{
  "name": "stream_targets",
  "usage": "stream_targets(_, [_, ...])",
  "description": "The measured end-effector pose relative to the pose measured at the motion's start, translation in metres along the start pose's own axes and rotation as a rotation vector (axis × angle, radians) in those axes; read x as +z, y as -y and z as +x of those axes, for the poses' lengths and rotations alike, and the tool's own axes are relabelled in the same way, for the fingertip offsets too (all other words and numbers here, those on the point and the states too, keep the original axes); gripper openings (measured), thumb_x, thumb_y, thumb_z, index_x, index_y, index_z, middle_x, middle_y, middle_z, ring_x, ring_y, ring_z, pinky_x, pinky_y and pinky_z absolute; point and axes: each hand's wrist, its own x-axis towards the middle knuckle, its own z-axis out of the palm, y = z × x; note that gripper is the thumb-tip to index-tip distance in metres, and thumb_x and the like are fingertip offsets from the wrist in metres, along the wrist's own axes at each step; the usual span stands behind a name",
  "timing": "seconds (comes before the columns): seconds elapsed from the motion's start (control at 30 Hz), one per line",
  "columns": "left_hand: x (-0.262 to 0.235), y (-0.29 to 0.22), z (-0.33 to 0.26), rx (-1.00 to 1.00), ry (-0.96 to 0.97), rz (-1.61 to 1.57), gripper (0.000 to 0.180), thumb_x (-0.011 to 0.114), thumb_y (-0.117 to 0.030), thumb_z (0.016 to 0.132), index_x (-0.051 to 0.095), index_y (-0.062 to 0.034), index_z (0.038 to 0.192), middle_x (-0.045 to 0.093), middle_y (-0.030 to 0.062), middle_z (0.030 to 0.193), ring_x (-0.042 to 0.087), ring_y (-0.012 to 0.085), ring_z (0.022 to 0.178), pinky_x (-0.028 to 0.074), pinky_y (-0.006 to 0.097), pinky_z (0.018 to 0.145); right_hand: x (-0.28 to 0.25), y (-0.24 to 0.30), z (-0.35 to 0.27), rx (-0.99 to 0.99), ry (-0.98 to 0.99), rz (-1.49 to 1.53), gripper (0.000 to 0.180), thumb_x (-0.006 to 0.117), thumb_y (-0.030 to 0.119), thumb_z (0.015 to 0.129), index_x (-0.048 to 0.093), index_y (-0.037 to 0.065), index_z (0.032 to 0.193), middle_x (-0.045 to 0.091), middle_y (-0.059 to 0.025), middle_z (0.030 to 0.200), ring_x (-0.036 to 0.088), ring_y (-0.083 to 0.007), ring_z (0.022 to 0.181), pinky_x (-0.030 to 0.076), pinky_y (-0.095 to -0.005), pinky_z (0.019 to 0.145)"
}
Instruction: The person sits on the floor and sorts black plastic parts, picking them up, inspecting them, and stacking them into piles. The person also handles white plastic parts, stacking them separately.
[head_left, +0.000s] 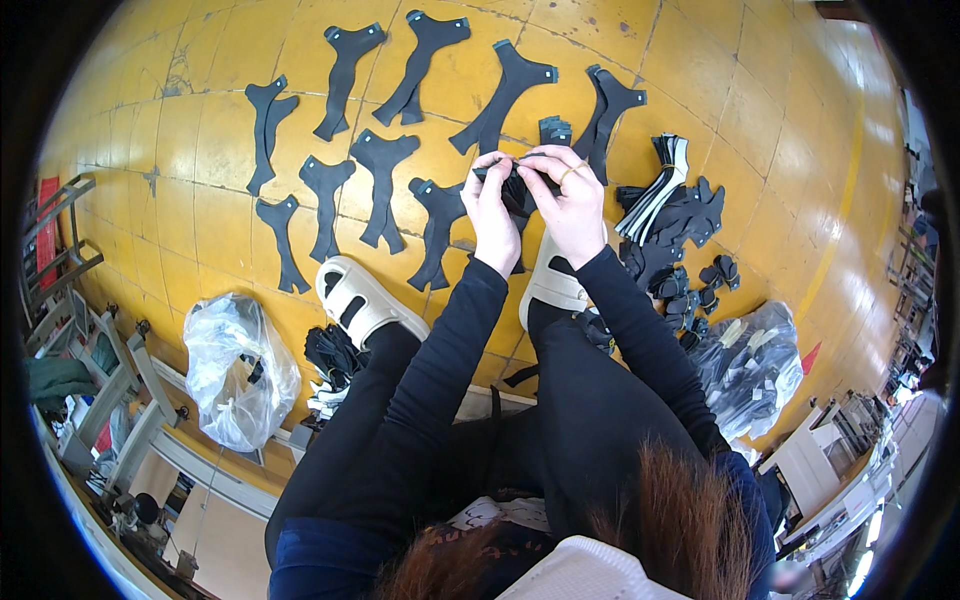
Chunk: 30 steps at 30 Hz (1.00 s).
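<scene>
My left hand (493, 212) and my right hand (572, 208) meet in front of me above the floor, fingertips pinched together. Between them is a black sock (516, 192), mostly hidden by my fingers. Pairs of black socks with dark green ends lie spread on the floor, one pair (438, 222) just left of my left hand and another pair (606, 112) beyond my right. A small folded stack (555, 130) with green edges shows past my fingertips. To the right lies a fanned bundle of black and white socks (655, 190).
My feet in beige clogs (368, 302) rest on the yellow tiled floor (180, 215). A clear plastic bag (238, 375) stands at left, a filled plastic bag (752, 365) at right. Dark pieces (335, 358) lie beside my left foot; a black heap (685, 225) is right. Metal frames (150, 400) edge the left.
</scene>
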Motion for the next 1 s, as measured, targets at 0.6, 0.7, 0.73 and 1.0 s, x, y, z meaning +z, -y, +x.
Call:
stream_targets(0.6, [-0.008, -0.006, 0.02, -0.417, -0.114, -0.444, 0.033, 0.057, -0.044, 0.093, 0.055, -0.0113, 0.097, 0.057, 0.0024, 0.085, 0.056, 0.0159, 0.085, 0.046, 0.034, 0.08, -0.002, -0.015, -0.006, 0.512, -0.155, 0.559, 0.009, 0.055, 0.009, 0.097, 0.06, 0.003, 0.102, 0.057, 0.0024, 0.096, 0.05, -0.0055, 0.089, 0.04, -0.0194, 0.083])
stream_targets(0.7, [-0.022, -0.005, 0.028, -0.45, -0.162, -0.443, 0.038, 0.058, -0.049, 0.091, 0.055, -0.0114, 0.099, 0.056, 0.0028, 0.088, 0.055, 0.0163, 0.085, 0.045, 0.034, 0.081, -0.005, -0.036, -0.003, 0.538, -0.272, 0.662, 0.013, 0.053, 0.013, 0.098, 0.058, 0.002, 0.104, 0.057, 0.0011, 0.097, 0.05, -0.0045, 0.089, 0.04, -0.0188, 0.082])
stream_targets(0.73, [-0.027, -0.006, 0.031, -0.462, -0.171, -0.435, 0.039, 0.058, -0.049, 0.091, 0.056, -0.0109, 0.097, 0.057, 0.0031, 0.087, 0.055, 0.0169, 0.086, 0.045, 0.034, 0.082, -0.009, -0.043, 0.001, 0.549, -0.276, 0.618, 0.013, 0.053, 0.014, 0.098, 0.058, 0.003, 0.103, 0.058, 0.0009, 0.096, 0.05, -0.0043, 0.087, 0.041, -0.0195, 0.08])
stream_targets(1.0, [-0.036, -0.023, 0.032, -0.455, 0.018, -0.295, 0.029, 0.064, -0.027, 0.09, 0.05, -0.014, 0.113, 0.057, 0.0032, 0.097, 0.056, 0.0181, 0.092, 0.045, 0.035, 0.084, -0.006, -0.106, 0.028, 0.417, 0.219, 0.021, 0.014, 0.059, 0.014, 0.092, 0.062, 0.001, 0.098, 0.063, -0.0055, 0.079, 0.056, -0.0127, 0.07, 0.046, -0.0262, 0.068])
